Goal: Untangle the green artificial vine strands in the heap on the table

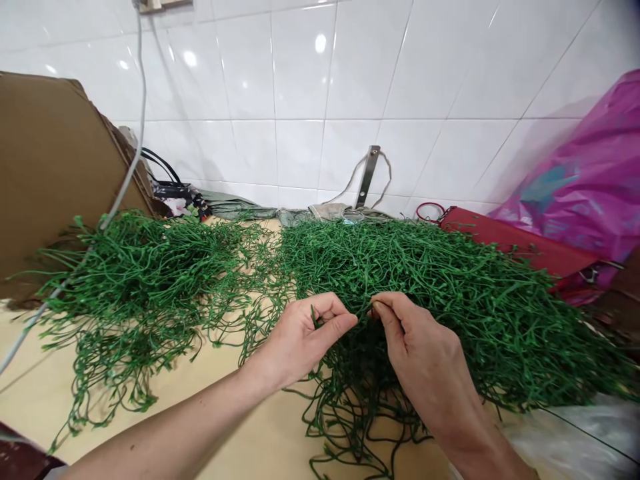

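Note:
My left hand [305,337] is closed in a pinch, with a short bit of green artificial plant stem showing between its fingers. Just to the right, my right hand [425,353] has thumb and forefinger pressed together on what looks like a thin green stem; its end is hard to make out against the green behind. The fingertips of both hands are close but apart. They are over the near edge of a large heap of green artificial stems [440,287] with small budded tips. Loose strands hang from this heap toward me between my forearms.
Another pile of green stems [155,267] lies left on the pale tabletop [225,400]. A cardboard box [55,167] and a grey cable [131,167] are at left. A red bag [520,243] and pink plastic bag [585,173] stand right, below a white tiled wall [300,80].

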{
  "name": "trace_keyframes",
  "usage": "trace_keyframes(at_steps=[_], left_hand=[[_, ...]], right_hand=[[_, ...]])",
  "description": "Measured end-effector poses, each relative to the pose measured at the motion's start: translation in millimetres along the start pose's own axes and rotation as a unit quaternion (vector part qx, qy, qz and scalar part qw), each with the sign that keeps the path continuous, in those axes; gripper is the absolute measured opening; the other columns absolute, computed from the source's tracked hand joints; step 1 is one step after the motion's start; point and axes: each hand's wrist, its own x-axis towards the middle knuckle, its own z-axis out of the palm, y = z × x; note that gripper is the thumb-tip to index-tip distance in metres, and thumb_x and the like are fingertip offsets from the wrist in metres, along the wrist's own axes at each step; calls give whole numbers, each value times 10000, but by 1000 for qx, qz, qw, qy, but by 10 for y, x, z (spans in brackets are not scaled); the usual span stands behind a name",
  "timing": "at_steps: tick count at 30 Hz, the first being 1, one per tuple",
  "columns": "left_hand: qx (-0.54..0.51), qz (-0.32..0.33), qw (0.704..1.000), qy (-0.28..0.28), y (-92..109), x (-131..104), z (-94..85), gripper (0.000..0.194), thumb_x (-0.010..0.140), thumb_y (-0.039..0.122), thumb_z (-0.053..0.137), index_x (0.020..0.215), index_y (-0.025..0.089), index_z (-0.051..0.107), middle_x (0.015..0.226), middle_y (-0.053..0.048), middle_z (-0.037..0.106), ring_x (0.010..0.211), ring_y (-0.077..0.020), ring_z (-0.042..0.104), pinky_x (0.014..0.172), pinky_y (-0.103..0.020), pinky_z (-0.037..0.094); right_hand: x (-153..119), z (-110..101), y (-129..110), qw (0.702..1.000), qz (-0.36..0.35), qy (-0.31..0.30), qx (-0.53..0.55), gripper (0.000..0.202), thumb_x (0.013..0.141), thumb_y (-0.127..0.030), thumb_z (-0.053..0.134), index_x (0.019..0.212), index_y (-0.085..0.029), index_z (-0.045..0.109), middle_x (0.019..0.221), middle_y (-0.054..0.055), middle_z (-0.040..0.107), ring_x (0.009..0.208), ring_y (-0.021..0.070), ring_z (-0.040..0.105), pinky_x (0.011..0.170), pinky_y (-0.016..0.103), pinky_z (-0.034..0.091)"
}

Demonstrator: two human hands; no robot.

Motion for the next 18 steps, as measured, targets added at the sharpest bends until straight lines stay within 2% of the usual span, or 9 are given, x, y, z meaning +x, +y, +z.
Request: trace_keyframes(at_steps=[4,6,7,9,10,11,14,16,18], left_hand=[[-17,11,1000,7,-5,-19,6,298,931,359,577,690,190,531,639,47,430,629,-115,369,597,-255,291],[-24,14,1000,10,28,-50,-13,287,929,365,585,707,187,549,645,46,441,632,-114,376,604,-254,297],[-28,17,999,13,52,-67,-24,278,927,367,589,718,185,562,645,45,443,630,-114,378,606,-253,302],[-39,20,999,13,96,-94,-40,258,922,371,597,747,182,590,649,43,455,634,-115,391,613,-251,316],[-44,20,999,10,108,-100,-41,252,921,376,599,762,180,602,655,40,464,640,-117,400,620,-251,323],[-48,20,999,8,108,-100,-36,253,923,381,596,773,178,611,663,37,471,649,-119,407,628,-252,328],[-56,3,998,29,40,-63,-13,274,951,415,559,826,180,623,677,36,458,644,-121,391,623,-253,321],[-73,-5,994,85,-35,-26,-14,287,979,432,514,854,189,599,666,47,428,615,-119,366,611,-251,316],[-89,5,986,142,-101,8,-37,296,1004,419,475,837,191,562,679,40,462,634,-118,403,642,-247,340]], right_hand=[[13,17,47,996,-68,41,-36,244,1043,-230,386,951,-211,612,827,53,736,736,192,665,722,312,495],[39,-44,196,995,-61,36,-72,275,1040,-249,374,944,-211,629,784,58,715,694,201,635,687,323,467],[56,-93,295,994,-35,32,-97,303,1037,-285,371,922,-213,641,739,59,693,645,206,606,640,327,440],[90,-205,483,987,59,50,-139,373,1022,-381,366,864,-210,658,604,49,615,522,208,520,545,331,356],[106,-256,545,983,106,65,-132,371,1007,-410,383,883,-206,666,636,57,633,532,210,526,553,333,355],[118,-296,571,982,119,72,-126,361,997,-418,394,901,-204,668,668,60,654,544,209,544,560,331,368],[132,-324,426,990,110,66,-52,298,983,-403,434,942,-216,663,698,22,676,574,175,600,585,295,432],[130,-286,229,993,97,39,48,226,972,-370,477,929,-231,650,671,-17,654,542,140,582,557,261,433],[126,-243,62,986,95,8,134,168,963,-332,505,911,-241,635,649,-43,632,534,117,572,542,232,436]])
